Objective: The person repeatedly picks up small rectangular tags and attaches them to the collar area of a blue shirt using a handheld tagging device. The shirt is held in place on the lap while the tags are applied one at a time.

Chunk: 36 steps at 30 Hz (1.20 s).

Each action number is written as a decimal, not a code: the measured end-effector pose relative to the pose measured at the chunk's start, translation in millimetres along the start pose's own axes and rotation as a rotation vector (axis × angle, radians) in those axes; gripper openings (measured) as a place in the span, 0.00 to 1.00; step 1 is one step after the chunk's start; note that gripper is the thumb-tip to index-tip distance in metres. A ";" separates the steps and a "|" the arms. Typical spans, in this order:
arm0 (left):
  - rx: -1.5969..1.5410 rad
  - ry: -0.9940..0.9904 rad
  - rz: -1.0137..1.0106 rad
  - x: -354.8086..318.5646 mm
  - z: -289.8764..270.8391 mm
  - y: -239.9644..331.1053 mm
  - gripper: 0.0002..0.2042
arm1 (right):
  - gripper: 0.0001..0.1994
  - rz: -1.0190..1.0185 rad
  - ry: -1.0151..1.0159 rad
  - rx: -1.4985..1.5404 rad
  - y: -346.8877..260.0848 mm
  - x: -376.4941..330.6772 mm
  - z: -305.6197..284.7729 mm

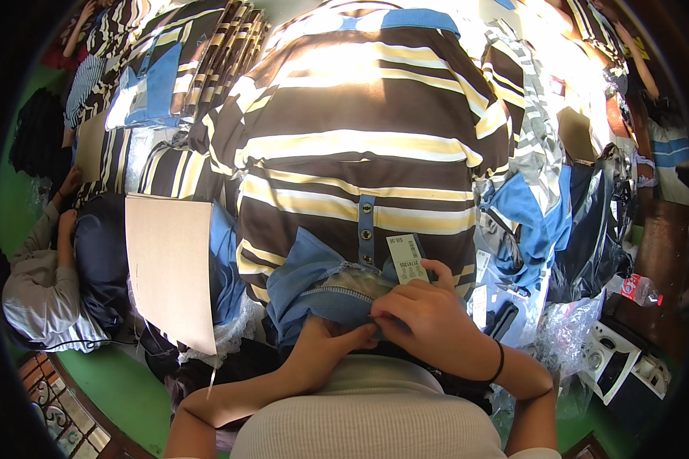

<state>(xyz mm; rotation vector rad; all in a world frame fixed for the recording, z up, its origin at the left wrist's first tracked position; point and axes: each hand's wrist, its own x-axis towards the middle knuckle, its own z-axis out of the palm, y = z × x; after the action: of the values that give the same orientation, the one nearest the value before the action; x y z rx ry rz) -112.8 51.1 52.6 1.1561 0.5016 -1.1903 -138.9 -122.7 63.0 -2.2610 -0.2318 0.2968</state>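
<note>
At collar, both hands [390, 325] pinch striped polo shirt [360, 145] (blue collar toward wearer), hem pointing away.

A brown, cream and yellow striped knit polo shirt [360, 145] of soft matt cloth fills the middle; its blue woven collar [321, 287], near the person, looks smooth, with a stitched edge; a blue placket carries small dull metal snap buttons [367, 233]; a white paper tag [407, 258] looks flat and slightly glossy; to the left lies a plain tan cardboard sheet [172, 264], matt and smooth; to the right, clear crinkled plastic bags [563, 329] shine; the person's ribbed cream knit top [360, 417] looks finely ridged and matt.
</note>
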 end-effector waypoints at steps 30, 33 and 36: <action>0.271 -0.254 -0.201 -13.9 -22.6 34.1 0.08 | 0.05 0.280 0.007 0.515 5.3 -8.7 22.8; 0.467 -0.188 0.080 -21.2 -26.7 41.3 0.07 | 0.05 0.280 0.022 0.537 6.6 -9.6 23.6; 0.815 0.036 0.511 -10.7 -21.6 37.4 0.08 | 0.05 0.287 0.033 0.566 7.3 -9.8 25.6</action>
<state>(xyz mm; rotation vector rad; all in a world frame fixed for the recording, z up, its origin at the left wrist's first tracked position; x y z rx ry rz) -77.5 72.7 69.0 1.8567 -0.2979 -0.9257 -155.2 -111.6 42.6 -1.7290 0.1807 0.4157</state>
